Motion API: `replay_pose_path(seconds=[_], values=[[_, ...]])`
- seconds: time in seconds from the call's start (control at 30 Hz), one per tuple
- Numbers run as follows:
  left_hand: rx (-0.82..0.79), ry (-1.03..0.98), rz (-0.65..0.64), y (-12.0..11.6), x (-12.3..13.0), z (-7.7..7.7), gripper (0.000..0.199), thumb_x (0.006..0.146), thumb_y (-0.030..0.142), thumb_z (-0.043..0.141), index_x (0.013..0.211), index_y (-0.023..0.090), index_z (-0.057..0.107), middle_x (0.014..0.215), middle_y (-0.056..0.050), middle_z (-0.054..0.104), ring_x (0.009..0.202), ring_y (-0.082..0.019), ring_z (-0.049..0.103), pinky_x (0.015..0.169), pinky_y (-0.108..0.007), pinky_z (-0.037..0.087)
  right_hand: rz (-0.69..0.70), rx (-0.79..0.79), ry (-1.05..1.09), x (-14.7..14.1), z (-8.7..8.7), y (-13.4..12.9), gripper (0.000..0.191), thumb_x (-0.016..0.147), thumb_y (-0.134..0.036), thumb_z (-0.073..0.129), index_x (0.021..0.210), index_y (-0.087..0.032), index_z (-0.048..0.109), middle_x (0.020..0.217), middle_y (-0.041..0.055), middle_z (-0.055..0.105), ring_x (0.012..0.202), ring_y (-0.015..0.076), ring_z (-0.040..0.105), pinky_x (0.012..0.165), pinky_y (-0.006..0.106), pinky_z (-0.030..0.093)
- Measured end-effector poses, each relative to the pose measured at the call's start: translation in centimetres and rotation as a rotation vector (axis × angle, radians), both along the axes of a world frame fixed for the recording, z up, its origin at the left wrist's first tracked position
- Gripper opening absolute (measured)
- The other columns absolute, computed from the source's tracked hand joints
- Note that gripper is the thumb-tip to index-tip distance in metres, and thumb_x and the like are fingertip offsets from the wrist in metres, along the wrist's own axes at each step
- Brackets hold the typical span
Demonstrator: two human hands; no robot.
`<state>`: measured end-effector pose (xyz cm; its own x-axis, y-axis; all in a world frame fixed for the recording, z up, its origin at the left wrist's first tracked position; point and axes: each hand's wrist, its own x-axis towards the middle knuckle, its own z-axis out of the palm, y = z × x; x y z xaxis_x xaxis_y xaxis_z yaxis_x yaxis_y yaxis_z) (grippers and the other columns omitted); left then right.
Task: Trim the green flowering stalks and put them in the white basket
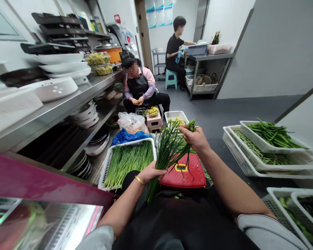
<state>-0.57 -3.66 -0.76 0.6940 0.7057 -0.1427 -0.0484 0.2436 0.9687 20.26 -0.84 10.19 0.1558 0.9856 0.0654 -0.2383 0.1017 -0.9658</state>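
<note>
A smooth dark-grey floor [198,111] is bordered by plain off-white walls [284,45]. The left side is lined by a long, tiered stainless-steel shelf unit [67,101]. At the back, a brown wooden door frame [143,33] is seen near blue-and-white paper notices [159,14] fixed to the wall. A steel table with a lower shelf [224,56] is set beside a turquoise plastic stool [171,80].

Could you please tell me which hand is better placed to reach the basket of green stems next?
Probably the left hand: it grips the bunch beside the basket, while the right hand, holding stem tops, is farther away.
</note>
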Motion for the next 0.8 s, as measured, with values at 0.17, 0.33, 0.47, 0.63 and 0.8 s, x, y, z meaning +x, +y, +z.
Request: replay_pose_path(seconds=[0.17, 0.33, 0.47, 0.63, 0.8], values=[[0.040, 0.002, -0.013, 0.1, -0.1, -0.7, 0.043, 0.064, 0.048, 0.077, 0.060, 0.013, 0.053, 0.041, 0.004, 0.047, 0.038, -0.007, 0.040, 0.043, -0.022, 0.030, -0.006, 0.098, -0.192, -0.1, 0.4, -0.2, 0.039, 0.051, -0.045, 0.081, 0.071, -0.014, 0.068, 0.050, -0.0037, 0.051, 0.046, 0.0080, 0.043, 0.044, 0.022, 0.033], [0.059, 0.005, -0.016, 0.2, -0.2, -0.9, 0.044, 0.064, 0.049, 0.077, 0.058, 0.013, 0.052, 0.041, 0.003, 0.048, 0.038, -0.007, 0.041, 0.043, -0.021, 0.030, 0.004, 0.203, -0.329, -0.2, -0.5, -0.3, 0.031, 0.055, -0.045, 0.080, 0.061, -0.017, 0.068, 0.063, 0.0017, 0.065, 0.069, 0.0177, 0.060, 0.070, 0.030, 0.047], [0.056, -0.009, -0.010, 0.2, 0.0, -0.6, 0.044, 0.063, 0.050, 0.077, 0.060, 0.013, 0.054, 0.041, 0.003, 0.048, 0.037, -0.007, 0.041, 0.043, -0.022, 0.030, -0.093, 0.223, -0.362, -0.2, -1.2, -0.1, 0.031, 0.062, -0.046, 0.075, 0.057, -0.016, 0.066, 0.060, 0.0004, 0.062, 0.063, 0.0150, 0.055, 0.064, 0.027, 0.043], [0.007, -0.056, -0.010, 0.3, -0.3, -0.2, 0.044, 0.060, 0.047, 0.080, 0.072, 0.011, 0.057, 0.043, 0.004, 0.050, 0.038, -0.008, 0.043, 0.043, -0.022, 0.033, -0.191, 0.303, -0.425, 0.3, -0.7, -0.4, 0.035, 0.067, -0.050, 0.071, 0.059, -0.016, 0.068, 0.057, -0.0007, 0.057, 0.060, 0.0123, 0.051, 0.061, 0.026, 0.040], [-0.022, -0.095, -0.022, 0.6, -0.6, 0.5, 0.046, 0.061, 0.044, 0.080, 0.084, 0.010, 0.059, 0.045, 0.004, 0.052, 0.038, -0.008, 0.044, 0.045, -0.022, 0.035, -0.323, 0.375, -0.286, 1.3, 1.7, 0.1, 0.033, 0.072, -0.049, 0.069, 0.071, -0.016, 0.069, 0.046, -0.0074, 0.036, 0.043, 0.0054, 0.030, 0.044, 0.023, 0.024]])
